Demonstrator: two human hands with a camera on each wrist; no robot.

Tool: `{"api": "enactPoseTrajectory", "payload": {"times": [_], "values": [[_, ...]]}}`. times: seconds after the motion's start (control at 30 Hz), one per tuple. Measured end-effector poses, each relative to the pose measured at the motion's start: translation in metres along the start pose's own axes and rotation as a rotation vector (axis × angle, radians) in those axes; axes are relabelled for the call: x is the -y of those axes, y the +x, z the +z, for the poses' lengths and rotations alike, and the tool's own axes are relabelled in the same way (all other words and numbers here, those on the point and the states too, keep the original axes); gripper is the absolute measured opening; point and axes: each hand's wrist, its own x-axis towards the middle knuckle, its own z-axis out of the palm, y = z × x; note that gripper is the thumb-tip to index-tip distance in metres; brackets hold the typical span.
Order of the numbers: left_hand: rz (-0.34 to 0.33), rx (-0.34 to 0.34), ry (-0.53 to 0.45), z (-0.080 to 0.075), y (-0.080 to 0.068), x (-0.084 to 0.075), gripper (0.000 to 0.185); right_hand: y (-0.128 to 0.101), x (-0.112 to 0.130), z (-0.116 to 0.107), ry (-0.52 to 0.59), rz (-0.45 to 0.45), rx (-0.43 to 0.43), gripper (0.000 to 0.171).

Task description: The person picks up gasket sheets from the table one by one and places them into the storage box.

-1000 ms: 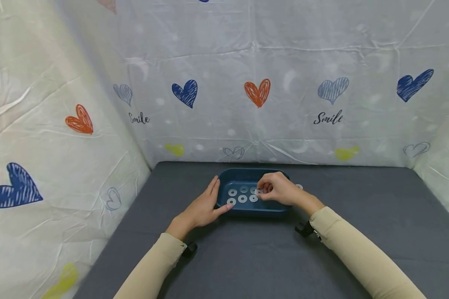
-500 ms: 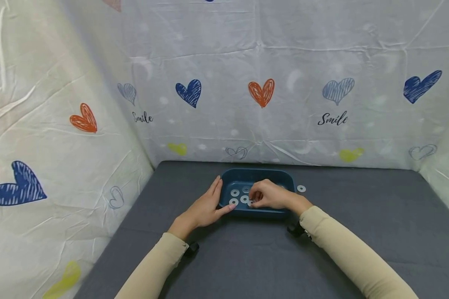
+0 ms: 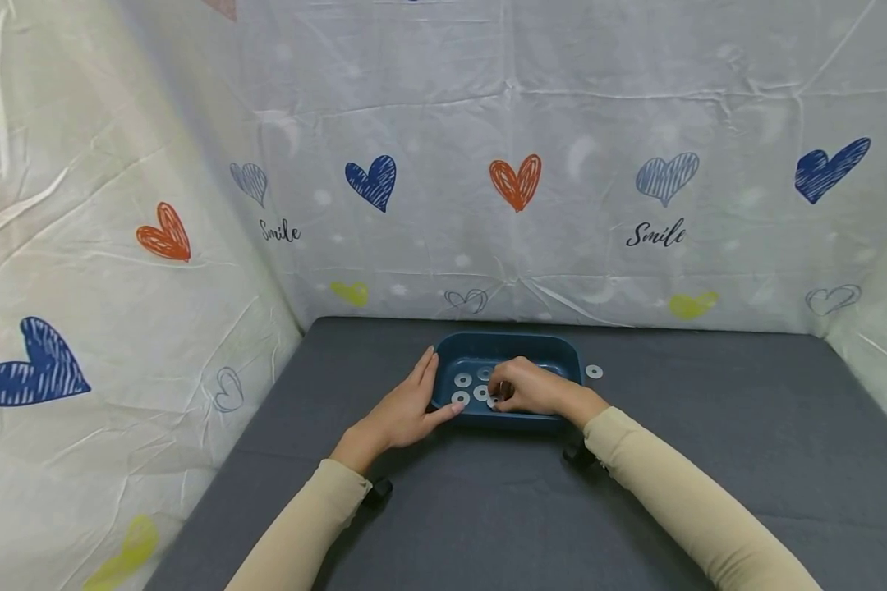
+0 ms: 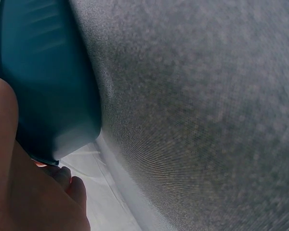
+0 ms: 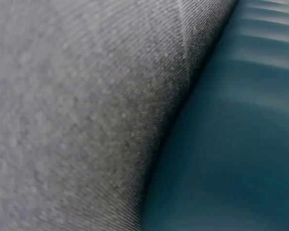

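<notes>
The dark teal rectangular plastic tray [image 3: 508, 345] sits on the grey fabric table surface [image 3: 488, 509], its long axis running left to right across the person's front, directly ahead of both hands. Inside it lie several flat white ring-shaped washers [image 3: 463, 380], laid in rows toward the left half. The left hand [image 3: 406, 410] rests against the tray's left end, fingers straight and together along the outer wall, thumb toward the near corner; it grips nothing. The right hand [image 3: 528, 390] reaches over the near rim into the tray, fingers curled down onto one washer [image 3: 494, 401] in the near row; it appears to pinch it, though the contact itself is small and partly hidden. The right hand is therefore the nearer to the washers. One further white washer [image 3: 595, 372] lies outside, just beside the tray's right end. The head view alone shows washers and both hands; the wrist views show only tray wall [image 4: 43, 86] and fabric at close range.
</notes>
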Motion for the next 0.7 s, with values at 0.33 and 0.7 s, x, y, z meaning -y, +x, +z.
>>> {"api": "enactPoseTrajectory", "payload": {"times": [0.33,0.7], "values": [[-0.007,-0.001,0.004,0.001,0.000,-0.001,0.105,-0.002,-0.003,0.002,-0.072,-0.032,-0.006,0.017],[-0.002,0.000,-0.012,0.000,-0.001,0.000,0.104,-0.010,0.002,-0.007,-0.076,-0.010,0.007,0.018]]}}
